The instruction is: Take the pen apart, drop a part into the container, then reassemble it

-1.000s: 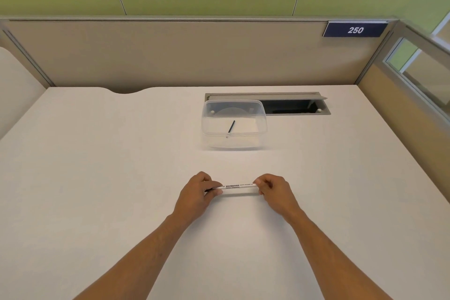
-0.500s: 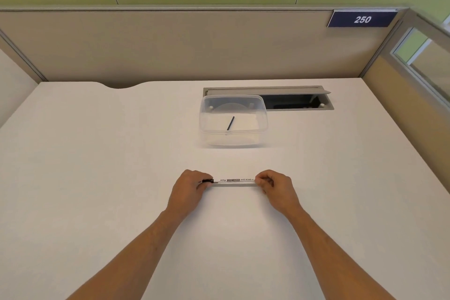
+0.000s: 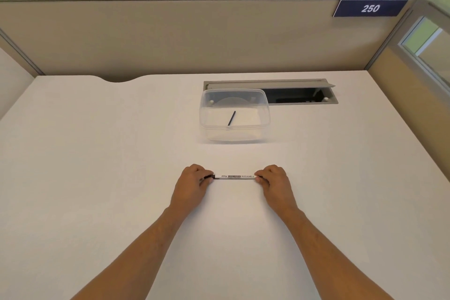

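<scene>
Left hand [image 3: 192,184], centre of frame slightly left, fingers curled closed around the left end of the pen [image 3: 235,176], pinching it between thumb and fingertips; a short black section of the pen shows right at those fingers. Right hand [image 3: 274,181], just right of centre, also curled closed, pinching the pen's right end. Pen is white with black printed text along the barrel, lying level left to right between the two hands, just above the table [image 3: 97,178]; cannot tell if it touches the surface. Both forearms come up from the bottom edge of frame, converging toward the pen. Clear plastic container [image 3: 263,114] sits on the table above the hands, upper centre of frame, well apart from them, open at the top. Inside it lies a thin dark stick-like part [image 3: 231,118], tilted, lower end toward the container's near wall. Behind the container, touching or just beside its back edge, is a grey cable slot [image 3: 299,95] set in the table with its flap raised, dark inside. Beige partition wall [image 3: 170,36] runs across behind the table, green wall above it. Blue sign [image 3: 370,8] reading 250 at upper right of frame on the partition's top edge. Glass panel at far right edge.
</scene>
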### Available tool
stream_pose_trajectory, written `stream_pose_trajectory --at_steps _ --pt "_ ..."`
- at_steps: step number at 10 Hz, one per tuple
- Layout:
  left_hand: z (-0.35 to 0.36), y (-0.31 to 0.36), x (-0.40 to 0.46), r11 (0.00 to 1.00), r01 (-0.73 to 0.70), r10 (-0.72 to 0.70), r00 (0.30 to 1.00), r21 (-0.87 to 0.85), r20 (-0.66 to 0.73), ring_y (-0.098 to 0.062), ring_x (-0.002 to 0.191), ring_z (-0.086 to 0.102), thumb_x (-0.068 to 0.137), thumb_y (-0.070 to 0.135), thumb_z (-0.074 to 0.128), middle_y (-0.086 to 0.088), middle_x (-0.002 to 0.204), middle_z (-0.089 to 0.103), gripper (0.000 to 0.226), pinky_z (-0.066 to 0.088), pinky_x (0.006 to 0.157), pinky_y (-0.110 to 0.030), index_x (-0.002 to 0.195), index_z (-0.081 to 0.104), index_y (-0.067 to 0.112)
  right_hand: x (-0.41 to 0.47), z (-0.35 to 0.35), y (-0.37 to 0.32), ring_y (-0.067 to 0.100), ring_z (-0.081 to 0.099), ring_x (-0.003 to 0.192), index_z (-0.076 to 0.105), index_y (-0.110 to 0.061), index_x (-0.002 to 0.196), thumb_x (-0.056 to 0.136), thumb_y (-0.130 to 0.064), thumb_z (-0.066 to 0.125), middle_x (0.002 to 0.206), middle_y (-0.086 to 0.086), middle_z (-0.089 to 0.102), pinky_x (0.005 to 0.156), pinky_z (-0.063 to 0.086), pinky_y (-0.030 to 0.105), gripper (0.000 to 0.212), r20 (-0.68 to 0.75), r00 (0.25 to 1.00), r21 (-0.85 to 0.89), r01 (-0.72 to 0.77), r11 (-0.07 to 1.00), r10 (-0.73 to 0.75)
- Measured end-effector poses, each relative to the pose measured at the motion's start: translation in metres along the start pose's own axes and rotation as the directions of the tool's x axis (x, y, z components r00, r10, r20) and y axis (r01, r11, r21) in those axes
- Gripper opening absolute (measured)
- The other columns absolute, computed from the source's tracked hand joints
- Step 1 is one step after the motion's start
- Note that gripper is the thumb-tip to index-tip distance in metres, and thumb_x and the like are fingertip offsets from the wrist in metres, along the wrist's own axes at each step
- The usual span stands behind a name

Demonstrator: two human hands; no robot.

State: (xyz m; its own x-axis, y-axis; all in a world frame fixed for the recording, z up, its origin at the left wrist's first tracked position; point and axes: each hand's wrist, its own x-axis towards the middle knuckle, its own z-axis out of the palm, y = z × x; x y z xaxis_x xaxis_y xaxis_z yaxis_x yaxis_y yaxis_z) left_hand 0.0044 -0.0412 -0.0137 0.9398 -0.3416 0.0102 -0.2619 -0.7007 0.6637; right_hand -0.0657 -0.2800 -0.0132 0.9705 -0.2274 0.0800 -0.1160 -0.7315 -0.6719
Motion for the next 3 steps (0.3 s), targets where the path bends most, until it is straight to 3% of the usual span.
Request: stream_pose_trajectory --at_steps 2,3 --pt "0.002 -0.001 -0.007 0.997 0.005 -0.003 1.000 0.078 -0.024 -0.023 0.104 0.055 0.086 0.019 0.069 -0.002 0.115 0.060 0.032 0.044 0.093 -0.030 0.117 0.067 0.013 -0.007 0.000 0.000 0.027 0.051 0.100 0.067 -0.004 0.108 0.085 -0.006 0.066 0.106 0.009 0.063 0.087 0.037 0.026 0.023 -0.017 1.000 -0.047 0.002 0.999 -0.003" --pt "0.004 -0.005 -0.013 0.995 0.011 -0.002 0.996 0.095 -0.092 -0.023 0.109 0.053 0.085 0.024 0.070 -0.003 0.124 0.057 0.044 0.044 0.097 -0.033 0.127 0.060 0.013 -0.010 0.002 0.002 0.030 0.056 0.101 0.066 -0.006 0.109 0.084 -0.010 0.067 0.109 0.008 0.066 0.088 0.043 0.035 0.025 -0.059 0.998 -0.118 0.021 0.993 -0.028"
